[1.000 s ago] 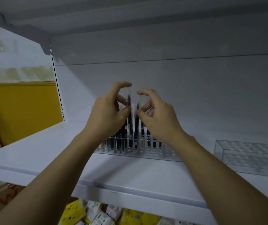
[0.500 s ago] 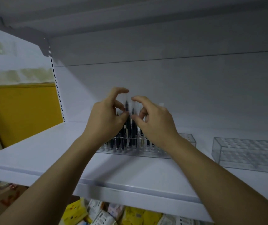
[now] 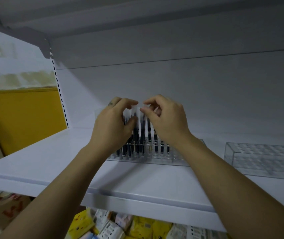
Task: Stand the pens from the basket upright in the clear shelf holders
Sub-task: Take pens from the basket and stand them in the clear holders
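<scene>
Pens' target, clear holder [image 3: 155, 158]: centre frame on white shelf [image 3: 43, 163], left part filled with dark upright pens [image 3: 138, 145].
Second holder [image 3: 261, 157]: right edge, apparently unfilled.
Left hand [image 3: 111, 126]: fingers pinched on a pen cap.
Right hand [image 3: 168, 121]: pinched likewise, equally near.
Held pens [image 3: 142, 121]: long axis vertical, directly above holder; tips' seating hidden.

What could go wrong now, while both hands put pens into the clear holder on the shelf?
The left hand and right hand pinch pens just above the crowded clear holder, so a knuckle may tip the standing pens. A pen may also miss its hole; the hands hide the tips.
</scene>
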{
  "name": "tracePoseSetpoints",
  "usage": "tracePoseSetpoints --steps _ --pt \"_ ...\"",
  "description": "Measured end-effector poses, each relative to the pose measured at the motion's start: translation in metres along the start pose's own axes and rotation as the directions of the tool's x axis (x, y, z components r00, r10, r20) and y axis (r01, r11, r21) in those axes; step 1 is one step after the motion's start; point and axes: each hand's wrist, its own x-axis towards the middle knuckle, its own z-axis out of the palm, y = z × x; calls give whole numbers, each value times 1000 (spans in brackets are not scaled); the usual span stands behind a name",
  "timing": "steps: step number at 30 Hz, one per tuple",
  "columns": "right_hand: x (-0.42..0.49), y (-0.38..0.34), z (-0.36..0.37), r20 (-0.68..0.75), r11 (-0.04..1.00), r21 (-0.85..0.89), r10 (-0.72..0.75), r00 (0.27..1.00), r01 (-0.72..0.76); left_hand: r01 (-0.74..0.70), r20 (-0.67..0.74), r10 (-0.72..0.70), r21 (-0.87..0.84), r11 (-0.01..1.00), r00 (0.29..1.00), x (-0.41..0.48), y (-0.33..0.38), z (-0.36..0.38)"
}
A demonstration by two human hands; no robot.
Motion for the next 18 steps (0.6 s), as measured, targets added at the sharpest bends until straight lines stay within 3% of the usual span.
tracePoseSetpoints --steps 5,10,18 --pt "0 -2 0 83 995 84 49 995 -56 96 29 -94 -88 991 995 3 4 -1" --pt "0 0 0 57 991 107 78 995 -84 234 70 -226 -138 962 972 7 3 0" --pt "2 0 1 86 994 81 69 994 -76 49 -45 -47 44 998 998 -6 1 6"
